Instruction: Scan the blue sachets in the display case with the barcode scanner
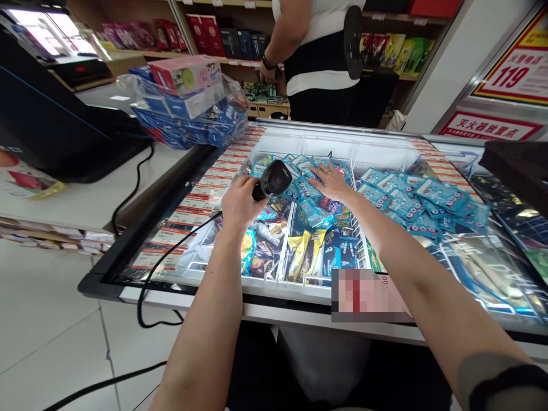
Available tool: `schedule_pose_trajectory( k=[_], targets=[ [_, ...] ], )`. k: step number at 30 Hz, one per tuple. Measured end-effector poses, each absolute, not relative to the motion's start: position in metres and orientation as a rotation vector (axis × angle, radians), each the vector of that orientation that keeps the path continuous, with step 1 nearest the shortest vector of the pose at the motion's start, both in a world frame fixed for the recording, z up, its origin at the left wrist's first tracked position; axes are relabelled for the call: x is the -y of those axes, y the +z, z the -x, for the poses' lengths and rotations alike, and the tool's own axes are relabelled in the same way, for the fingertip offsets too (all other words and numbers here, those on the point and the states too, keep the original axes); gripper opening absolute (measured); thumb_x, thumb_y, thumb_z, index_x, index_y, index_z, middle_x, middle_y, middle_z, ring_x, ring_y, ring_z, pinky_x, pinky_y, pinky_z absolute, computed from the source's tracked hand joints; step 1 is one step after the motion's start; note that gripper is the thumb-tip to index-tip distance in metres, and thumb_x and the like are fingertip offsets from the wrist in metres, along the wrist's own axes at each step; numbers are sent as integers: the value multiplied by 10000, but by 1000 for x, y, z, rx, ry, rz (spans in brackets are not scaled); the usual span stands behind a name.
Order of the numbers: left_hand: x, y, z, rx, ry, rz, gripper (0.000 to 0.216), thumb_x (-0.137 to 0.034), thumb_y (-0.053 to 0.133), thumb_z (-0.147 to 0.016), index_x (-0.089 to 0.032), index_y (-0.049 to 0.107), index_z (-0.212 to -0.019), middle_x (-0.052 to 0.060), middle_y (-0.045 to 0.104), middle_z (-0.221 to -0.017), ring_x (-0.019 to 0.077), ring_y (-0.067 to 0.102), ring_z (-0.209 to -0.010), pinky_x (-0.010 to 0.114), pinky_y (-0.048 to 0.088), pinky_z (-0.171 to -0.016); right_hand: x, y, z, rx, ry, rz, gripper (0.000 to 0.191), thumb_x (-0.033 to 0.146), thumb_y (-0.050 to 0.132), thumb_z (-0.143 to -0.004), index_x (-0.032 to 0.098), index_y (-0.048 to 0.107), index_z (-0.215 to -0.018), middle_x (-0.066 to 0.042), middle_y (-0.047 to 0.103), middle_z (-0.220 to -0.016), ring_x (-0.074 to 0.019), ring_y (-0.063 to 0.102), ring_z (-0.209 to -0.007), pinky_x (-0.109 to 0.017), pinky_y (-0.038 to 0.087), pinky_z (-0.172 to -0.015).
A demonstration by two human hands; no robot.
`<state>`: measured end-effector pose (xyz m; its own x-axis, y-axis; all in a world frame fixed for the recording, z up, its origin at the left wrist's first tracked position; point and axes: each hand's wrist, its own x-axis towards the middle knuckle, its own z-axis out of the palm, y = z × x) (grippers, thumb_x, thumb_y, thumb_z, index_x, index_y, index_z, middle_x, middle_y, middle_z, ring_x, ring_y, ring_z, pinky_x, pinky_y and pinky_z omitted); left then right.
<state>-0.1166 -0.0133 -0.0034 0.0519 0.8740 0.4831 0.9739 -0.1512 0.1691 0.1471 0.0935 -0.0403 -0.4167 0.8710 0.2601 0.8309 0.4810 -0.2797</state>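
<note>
My left hand (240,201) is wrapped round the handle of a black barcode scanner (276,178), held above the left part of a glass-topped freezer. The scanner's cable hangs from my hand and loops over the freezer's front edge. My right hand (331,181) lies with fingers spread over a group of blue packets (305,165) towards the back of the freezer. To the right of my right forearm, more blue packets (405,197) lie spread in a pile. Ice-cream packs, among them yellow ones (309,251), fill white wire baskets below my hands.
Boxes in a clear plastic bag (188,103) stand on the counter (98,188) at the left, beside a black monitor. Another person (321,51) stands behind the freezer, near shelves of goods. Red-and-white price labels (184,216) line the freezer's left side.
</note>
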Motion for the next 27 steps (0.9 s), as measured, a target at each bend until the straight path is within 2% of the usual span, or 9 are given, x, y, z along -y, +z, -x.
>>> schedule_pose_trajectory(
  k=[3, 6, 11, 17, 22, 27],
  targets=[
    [11, -6, 119, 1959, -712, 2056, 372, -417, 546, -765, -256, 566, -1100, 57, 640, -1089, 254, 599, -966, 316, 420, -678, -86, -44, -148, 2416, 88, 1395, 665, 659, 216, -882, 283, 348, -1414, -52, 334, -1477, -308, 249, -1369, -550, 222, -1084],
    [10, -9, 120, 1987, -613, 2073, 375, -457, 550, -757, -276, 575, -1084, 52, 674, -970, 258, 622, -869, 317, 410, -648, -64, -45, -153, 2469, 9, 1351, 649, 655, 227, -883, 299, 354, -1411, -51, 338, -1475, -320, 251, -1363, -543, 247, -1069],
    [12, -9, 120, 1976, -504, 2133, 389, -491, 562, -740, -282, 593, -1066, 56, 686, -849, 257, 630, -785, 314, 402, -622, -25, -38, -155, 2567, -79, 1248, 589, 629, 265, -889, 350, 359, -1398, -5, 377, -1447, -292, 310, -1314, -495, 263, -1067],
    [17, -5, 116, 1915, -522, 2177, 371, -459, 574, -736, -270, 601, -1054, 50, 690, -929, 254, 630, -835, 305, 410, -626, 2, -29, -155, 2511, -88, 1314, 598, 650, 284, -868, 337, 433, -1356, -45, 456, -1363, -299, 419, -1175, -487, 326, -994],
    [19, -4, 111, 1897, -615, 2184, 371, -421, 551, -761, -270, 584, -1098, 40, 641, -1105, 250, 606, -921, 318, 426, -676, 1, -35, -170, 2289, -65, 1357, 597, 552, 226, -926, 190, 442, -1348, -125, 501, -1257, -251, 449, -1167, -391, 351, -1007],
    [20, -3, 108, 1847, -684, 2176, 310, -395, 544, -777, -235, 615, -1032, 80, 578, -1125, 287, 514, -1055, 362, 432, -759, -16, -44, -179, 2173, -166, 1583, 679, 611, 358, -871, 87, 483, -1283, -192, 519, -1220, -320, 422, -1189, -445, 335, -1009]
  ],
)
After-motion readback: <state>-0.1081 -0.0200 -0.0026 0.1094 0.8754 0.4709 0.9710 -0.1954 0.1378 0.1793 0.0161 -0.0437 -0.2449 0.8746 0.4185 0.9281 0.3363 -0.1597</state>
